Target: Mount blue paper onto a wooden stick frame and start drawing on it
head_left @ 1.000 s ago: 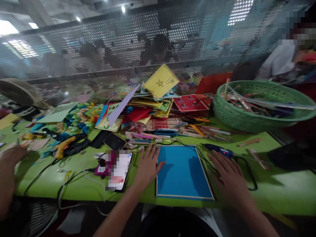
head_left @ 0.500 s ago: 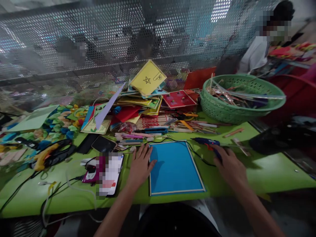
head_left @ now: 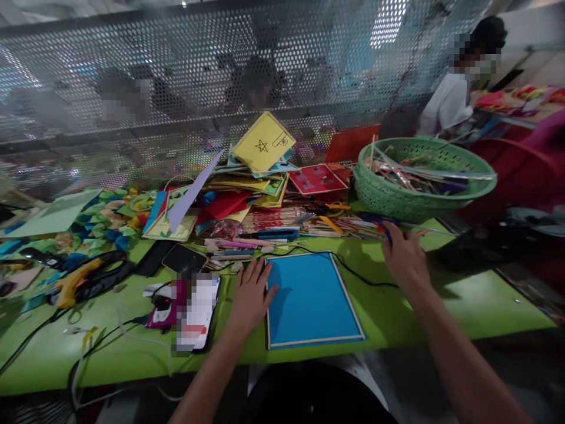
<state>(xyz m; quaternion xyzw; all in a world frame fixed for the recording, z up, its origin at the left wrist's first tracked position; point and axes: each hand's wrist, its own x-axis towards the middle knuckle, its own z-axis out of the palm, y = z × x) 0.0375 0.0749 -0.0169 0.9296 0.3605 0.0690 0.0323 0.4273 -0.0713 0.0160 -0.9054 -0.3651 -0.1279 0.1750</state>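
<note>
A blue square card (head_left: 313,300) edged with thin pale strips lies flat on the green table. My left hand (head_left: 253,288) rests at its left edge, fingers stretched out and lying flat, with the thumb over the card. Off to the right, my right hand (head_left: 406,256) is closed round the handle of a dark blue hot glue gun (head_left: 380,219), whose nozzle points left. The glue gun is beside the green basket, above a bundle of thin sticks (head_left: 348,227). A black cord (head_left: 353,272) trails from behind the card toward my right hand.
A green plastic basket (head_left: 397,200) of scraps stands at the back right. Stacked decorated cards (head_left: 260,191), pens (head_left: 238,242) and scissors (head_left: 333,207) lie behind the blue card. Phones, cables (head_left: 145,338) and a yellow-handled glue gun (head_left: 73,282) occupy the left. Beyond the basket is another person (head_left: 450,97).
My right hand has carried the glue gun away from me, toward the basket and the sticks. My left hand and the blue card have stayed in place.
</note>
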